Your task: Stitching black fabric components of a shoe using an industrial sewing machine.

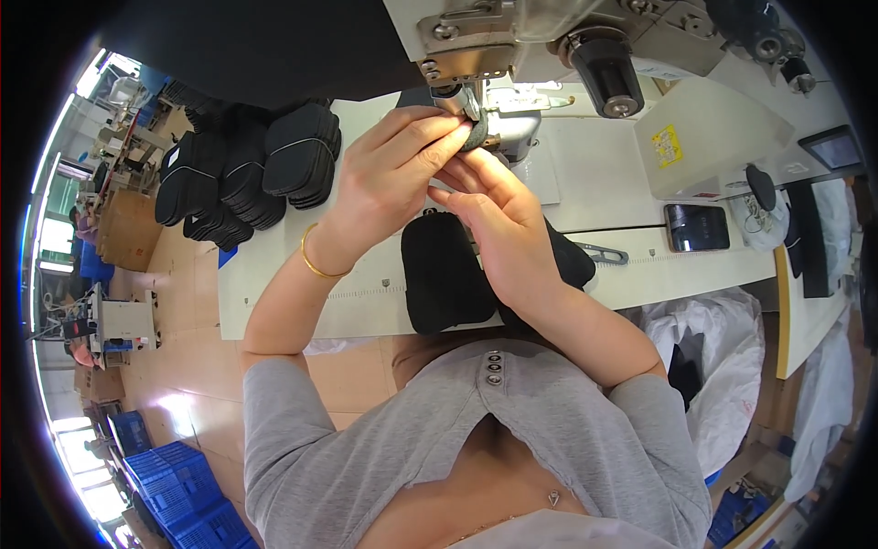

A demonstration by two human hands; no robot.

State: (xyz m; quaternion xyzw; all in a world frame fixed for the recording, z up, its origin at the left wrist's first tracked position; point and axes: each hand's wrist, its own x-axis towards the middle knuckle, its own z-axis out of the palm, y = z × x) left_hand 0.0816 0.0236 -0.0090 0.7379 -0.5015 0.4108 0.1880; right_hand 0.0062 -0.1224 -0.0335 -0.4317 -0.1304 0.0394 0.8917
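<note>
My left hand (389, 174) pinches the edge of a small black fabric piece (476, 137) right at the needle area of a sewing machine (466, 66). From below, my right hand (503, 224) meets it, fingers bent around the lower side of the same piece. Most of the piece is hidden by my fingers. Under my wrists, a black padded fabric part (444, 279) lies at the table's front edge. Another black part (569, 256) shows just right of my right wrist.
Banded stacks of black fabric pieces (302, 151) stand at the left of the white table (366, 297). A phone (697, 227) and a grey metal tool (604, 253) lie on the right. A white plastic bag (722, 366) hangs below; blue crates (183, 485) stand on the floor.
</note>
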